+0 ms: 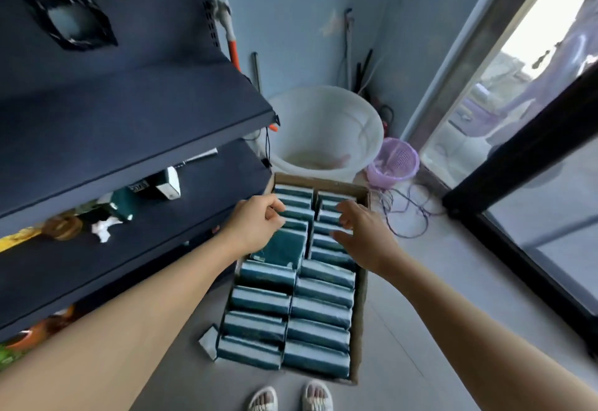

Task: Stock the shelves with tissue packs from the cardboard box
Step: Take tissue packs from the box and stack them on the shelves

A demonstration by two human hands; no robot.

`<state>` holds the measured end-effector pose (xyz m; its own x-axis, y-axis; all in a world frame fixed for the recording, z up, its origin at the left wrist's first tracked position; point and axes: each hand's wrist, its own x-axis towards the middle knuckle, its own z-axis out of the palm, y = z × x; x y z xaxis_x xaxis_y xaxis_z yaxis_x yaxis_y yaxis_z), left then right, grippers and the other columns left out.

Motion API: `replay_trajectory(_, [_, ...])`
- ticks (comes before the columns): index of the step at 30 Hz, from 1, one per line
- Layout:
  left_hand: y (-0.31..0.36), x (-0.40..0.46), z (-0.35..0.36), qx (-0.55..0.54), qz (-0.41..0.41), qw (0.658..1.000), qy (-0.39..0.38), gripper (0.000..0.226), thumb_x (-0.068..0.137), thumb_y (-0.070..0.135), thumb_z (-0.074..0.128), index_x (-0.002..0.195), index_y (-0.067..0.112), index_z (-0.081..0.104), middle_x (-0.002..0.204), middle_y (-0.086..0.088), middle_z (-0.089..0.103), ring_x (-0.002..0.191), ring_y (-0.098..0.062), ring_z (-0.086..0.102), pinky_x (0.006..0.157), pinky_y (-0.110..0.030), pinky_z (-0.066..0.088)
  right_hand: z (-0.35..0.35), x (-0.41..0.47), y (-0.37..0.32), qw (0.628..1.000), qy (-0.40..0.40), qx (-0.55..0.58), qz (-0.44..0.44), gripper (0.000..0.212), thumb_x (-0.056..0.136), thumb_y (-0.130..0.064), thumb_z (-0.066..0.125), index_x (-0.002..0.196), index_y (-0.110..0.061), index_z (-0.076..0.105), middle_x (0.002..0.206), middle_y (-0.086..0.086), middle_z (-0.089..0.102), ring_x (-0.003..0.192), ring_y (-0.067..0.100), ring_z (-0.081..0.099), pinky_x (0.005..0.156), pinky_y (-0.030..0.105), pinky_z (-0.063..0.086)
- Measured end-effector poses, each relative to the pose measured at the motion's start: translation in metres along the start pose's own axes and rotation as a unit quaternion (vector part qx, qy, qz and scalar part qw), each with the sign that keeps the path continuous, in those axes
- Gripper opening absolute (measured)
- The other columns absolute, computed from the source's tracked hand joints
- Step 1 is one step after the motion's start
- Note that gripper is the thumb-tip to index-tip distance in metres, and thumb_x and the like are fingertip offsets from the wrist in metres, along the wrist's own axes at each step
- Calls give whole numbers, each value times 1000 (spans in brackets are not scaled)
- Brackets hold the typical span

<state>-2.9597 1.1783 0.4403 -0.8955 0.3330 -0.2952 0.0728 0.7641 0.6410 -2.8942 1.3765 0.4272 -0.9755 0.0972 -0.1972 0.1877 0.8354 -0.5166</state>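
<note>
An open cardboard box (360, 307) lies on the floor, filled with two rows of dark teal tissue packs (320, 310). One pack (284, 245) in the left row lies flat, its broad face up. My left hand (255, 223) hovers over the left row, fingers curled at the pack edges just beyond the flat one; whether it grips one is unclear. Over the right row my right hand (362, 236) reaches in with fingers spread and nothing in it. The dark blue shelves (129, 119) stand to the left of the box.
The lower shelf holds a teal box (124, 203), a white item and a tape roll (63, 226). A white bucket (326, 129) and purple basket (396, 163) stand beyond the box. Cables lie on the floor right. Glass door (534, 119) on the right. My sandalled feet (291, 397) are below.
</note>
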Motion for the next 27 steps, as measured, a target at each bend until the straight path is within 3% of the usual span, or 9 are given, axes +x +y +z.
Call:
replay_trajectory(4, [-37, 11, 31, 16, -1, 998, -55, 17, 89, 14, 59, 105, 19, 63, 94, 4, 64, 96, -17, 60, 87, -29, 47, 39, -11, 29, 998, -38, 2, 49, 45, 87, -22, 62, 128, -11, 47, 120, 9, 56, 108, 24, 55, 88, 32, 43])
replay_trajectory(7, [-62, 21, 50, 35, -5, 996, -79, 20, 89, 16, 60, 107, 23, 63, 107, 4, 65, 108, -17, 57, 96, -36, 46, 62, -15, 47, 996, -58, 3, 72, 40, 86, -22, 63, 123, -10, 51, 116, 8, 57, 106, 24, 55, 85, 28, 42])
replay_trajectory(10, [-80, 37, 63, 53, -16, 995, -79, 26, 89, 16, 61, 114, 22, 61, 120, 2, 62, 116, -18, 54, 101, -36, 43, 82, -11, 59, 994, -81, 4, 78, 41, 84, -23, 65, 121, -11, 54, 117, 8, 58, 107, 24, 55, 91, 31, 44])
replay_trajectory(14, [-88, 66, 77, 91, 6, 993, -69, 35, 90, 14, 60, 124, 19, 55, 135, 0, 52, 127, -19, 45, 102, -29, 34, 98, 3, 70, 989, -111, 36, 88, 47, 82, -23, 68, 126, -15, 54, 125, 3, 55, 115, 19, 52, 95, 25, 39])
replay_trajectory(18, [-99, 91, 94, 122, 7, 990, -69, 45, 88, 16, 63, 131, 21, 49, 142, -1, 43, 133, -23, 34, 108, -39, 32, 106, 18, 81, 985, -137, 60, 90, 44, 81, -23, 70, 123, -18, 57, 124, -1, 59, 116, 16, 54, 95, 25, 41])
replay_trajectory(24, [-116, 105, 105, 174, -37, 980, -88, 50, 84, 24, 68, 129, 28, 48, 132, -2, 49, 127, -24, 39, 105, -42, 33, 111, 34, 92, 993, -53, 41, 101, 30, 89, -29, 60, 116, -15, 61, 114, 2, 64, 103, 20, 57, 78, 23, 38])
replay_trajectory(27, [-119, 104, 102, 197, -39, 972, -119, 54, 81, 29, 71, 130, 25, 49, 132, -5, 45, 127, -25, 40, 104, -43, 36, 118, 33, 93, 993, -45, 32, 108, 36, 92, -37, 54, 123, -18, 54, 124, 4, 58, 109, 22, 55, 83, 27, 41])
